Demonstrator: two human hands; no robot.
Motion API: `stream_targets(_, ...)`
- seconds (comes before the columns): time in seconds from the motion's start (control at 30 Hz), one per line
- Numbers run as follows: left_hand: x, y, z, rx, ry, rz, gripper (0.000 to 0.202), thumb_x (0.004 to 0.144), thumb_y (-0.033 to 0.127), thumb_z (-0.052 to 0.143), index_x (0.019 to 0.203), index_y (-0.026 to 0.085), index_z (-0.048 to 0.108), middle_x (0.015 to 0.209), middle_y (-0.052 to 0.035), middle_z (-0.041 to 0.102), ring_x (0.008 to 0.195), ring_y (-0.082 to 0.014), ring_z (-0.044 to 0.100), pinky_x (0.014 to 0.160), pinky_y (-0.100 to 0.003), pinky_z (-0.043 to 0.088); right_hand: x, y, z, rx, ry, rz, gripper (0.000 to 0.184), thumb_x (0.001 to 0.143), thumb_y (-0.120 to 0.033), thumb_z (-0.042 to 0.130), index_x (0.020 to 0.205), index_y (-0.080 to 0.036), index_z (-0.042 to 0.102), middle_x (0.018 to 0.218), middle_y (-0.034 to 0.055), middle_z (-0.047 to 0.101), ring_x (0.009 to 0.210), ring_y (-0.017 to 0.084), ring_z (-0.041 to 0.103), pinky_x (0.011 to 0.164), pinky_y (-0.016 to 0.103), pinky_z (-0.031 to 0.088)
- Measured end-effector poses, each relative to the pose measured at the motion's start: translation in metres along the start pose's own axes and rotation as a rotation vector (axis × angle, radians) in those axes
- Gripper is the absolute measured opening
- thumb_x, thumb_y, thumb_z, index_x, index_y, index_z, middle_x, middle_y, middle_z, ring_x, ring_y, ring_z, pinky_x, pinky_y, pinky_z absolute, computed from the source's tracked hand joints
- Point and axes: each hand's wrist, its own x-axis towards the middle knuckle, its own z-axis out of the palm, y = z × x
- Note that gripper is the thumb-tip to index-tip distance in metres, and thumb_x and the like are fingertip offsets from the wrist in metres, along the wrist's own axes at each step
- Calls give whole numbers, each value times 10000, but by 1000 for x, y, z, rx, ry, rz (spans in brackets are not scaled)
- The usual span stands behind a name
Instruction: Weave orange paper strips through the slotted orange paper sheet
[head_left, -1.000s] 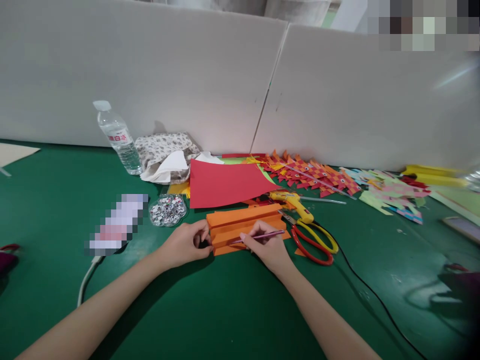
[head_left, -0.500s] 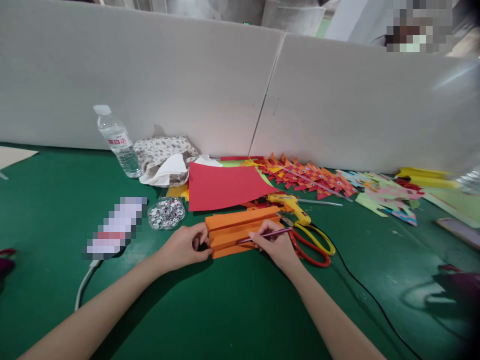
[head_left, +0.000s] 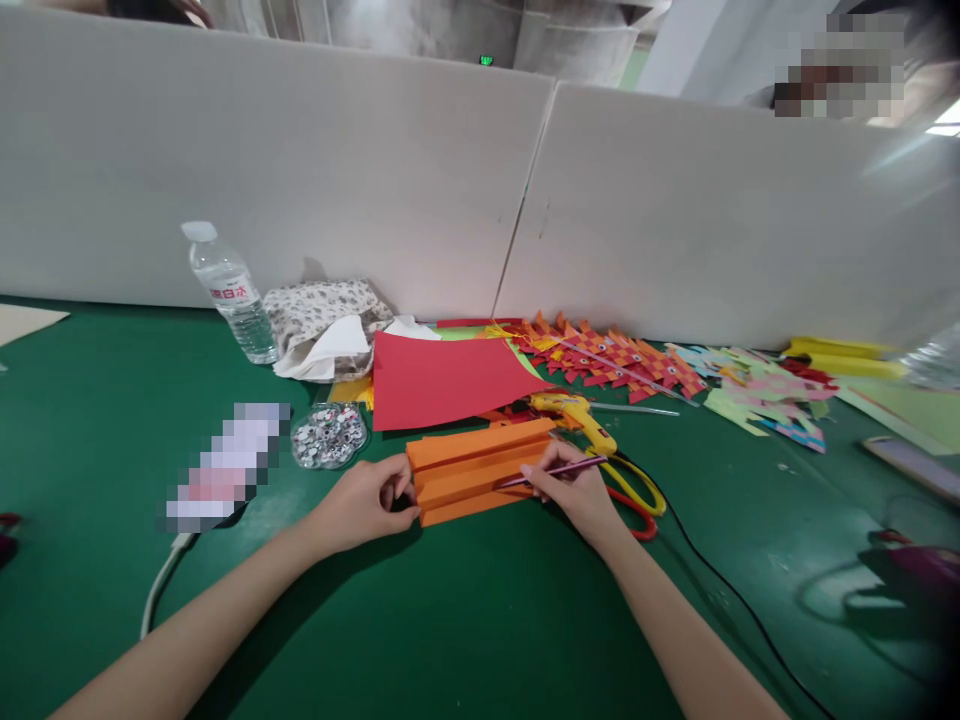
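A pleated sheet of orange paper [head_left: 465, 478] lies on the green table between my hands. My left hand [head_left: 379, 500] pinches its left edge between thumb and fingers. In my right hand [head_left: 570, 490] is a slim purple pen [head_left: 577, 466], its tip at the paper's lower folds. Just right of that hand are the scissors [head_left: 641, 490] with red and yellow handles, partly hidden by it. A yellow glue gun [head_left: 577, 415] rests behind the paper's right end. Red paper [head_left: 450, 380] lies beyond the orange sheet.
A clear pack of googly eyes [head_left: 330, 436], a phone [head_left: 225, 465] with a cable and a water bottle [head_left: 236, 300] stand left. Woven red-orange paper pieces [head_left: 615, 355] and paper scraps [head_left: 765, 390] lie at back right. A white partition [head_left: 300, 170] rises behind. A black cord [head_left: 735, 580] runs right.
My right hand and the pen have moved a little to the right along the orange paper, covering more of the scissors. My left hand keeps its pinch on the left edge.
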Motion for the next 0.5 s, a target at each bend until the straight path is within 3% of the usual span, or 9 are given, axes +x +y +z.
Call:
stream_targets(0.2, 0, 0, 0, -17, -2, -4, 308, 705, 237, 606, 676, 204, 301, 705, 23, 627, 545, -96, 518, 500, -193, 310, 1, -3, -16, -57, 58, -24, 334, 705, -410, 726, 587, -207, 489, 474, -33, 529, 419, 120, 475, 417, 251, 368)
stream_targets(0.33, 0, -1, 1, -71, 5, -30, 232, 710, 225, 617, 727, 202, 386, 624, 54, 551, 508, -85, 464, 483, -186, 302, -3, -6, -19, -138, 264, -113, 333, 707, -390, 730, 558, -211, 492, 468, -38, 502, 406, 117, 448, 405, 254, 341)
stream_targets(0.43, 2, -1, 3, -282, 63, -48, 200, 741, 227, 601, 798, 207, 410, 612, 72, 477, 523, -85, 456, 485, -179, 325, -9, -12, -12, -82, 481, -215, 211, 788, -380, 673, 720, -218, 556, 591, -15, 586, 521, 151, 563, 511, 280, 448)
stream_targets(0.5, 4, -1, 2, -473, 169, -35, 194, 747, 227, 589, 822, 208, 411, 693, 61, 471, 584, -84, 476, 536, -182, 380, -13, -15, -5, -29, 518, -269, 177, 879, -401, 560, 928, -231, 575, 750, 21, 661, 649, 177, 635, 666, 335, 507)
